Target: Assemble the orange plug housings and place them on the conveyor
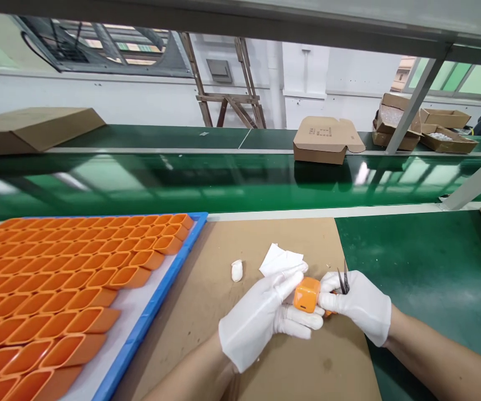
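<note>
My left hand (pixel 271 314), in a white glove, holds a small glossy orange plastic housing (pixel 307 294) between thumb and fingers. A dark slot shows on the housing's near face. My right hand (pixel 355 298), also gloved in white, has its fingertips against the housing's right side. From its closed fingers a dark two-pronged pointed tool (pixel 343 282) sticks up; whether it is tweezers or small scissors I cannot tell. An orange bit shows under those fingers, mostly hidden. Behind my left hand lies a folded white cloth (pixel 280 259), with a small white wad (pixel 236 270) to its left.
On the left, a blue-edged tray (pixel 182 262) holds rows of orange sleeves (pixel 98 278). Brown cardboard (pixel 290 367) lies beneath my hands on the green bench (pixel 424 267). Beyond runs a green belt (pixel 224 181), with cardboard boxes (pixel 326 136) on the ledge behind.
</note>
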